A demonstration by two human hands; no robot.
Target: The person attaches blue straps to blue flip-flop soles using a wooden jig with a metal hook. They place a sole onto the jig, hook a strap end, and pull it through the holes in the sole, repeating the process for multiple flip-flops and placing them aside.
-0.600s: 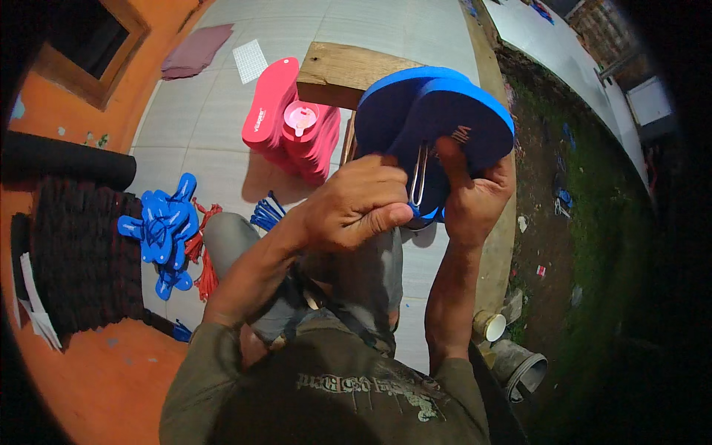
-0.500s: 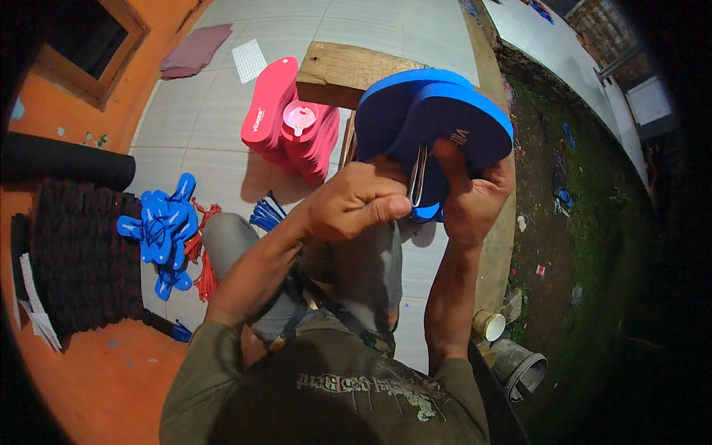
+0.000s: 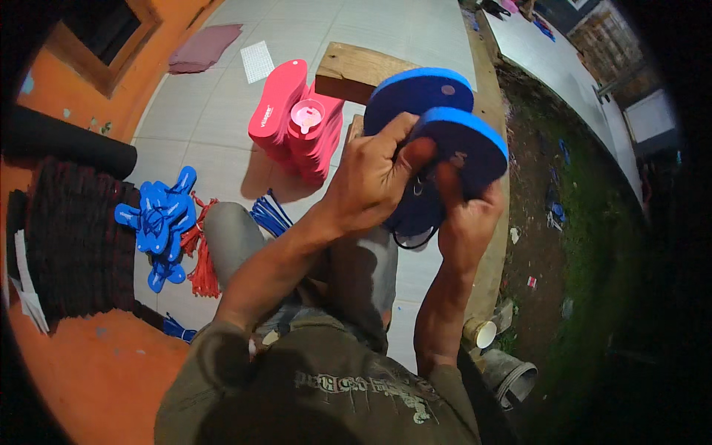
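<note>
My left fingers (image 3: 394, 139) are bent in at the near left of the front blue sole (image 3: 475, 152), thumb pressed on its dark face, and my right fingers (image 3: 449, 184) grip the same sole from the right, thumb on top; just beyond it stands a second blue sole (image 3: 408, 96) with a round pale spot. A small pale print shows on the front sole above my right thumb, too dim to read, and a thin metal loop (image 3: 418, 187) peeks out between my thumbs. Well to the left of my left fingers rise stacked pink soles (image 3: 268, 119), white lettering on the uppermost, and on them a round pink tub (image 3: 308, 116), its pale contents unclear. Past those lies a white sheet (image 3: 257, 61) printed with rows of tiny marks. Nearer me than my fingers, my shirt (image 3: 311, 415) carries upside-down lettering. Below my right fingers, to the right, a pale-mouthed can (image 3: 483, 334) sits beside a tipped grey bucket (image 3: 517, 380); I cannot tell what either holds
</note>
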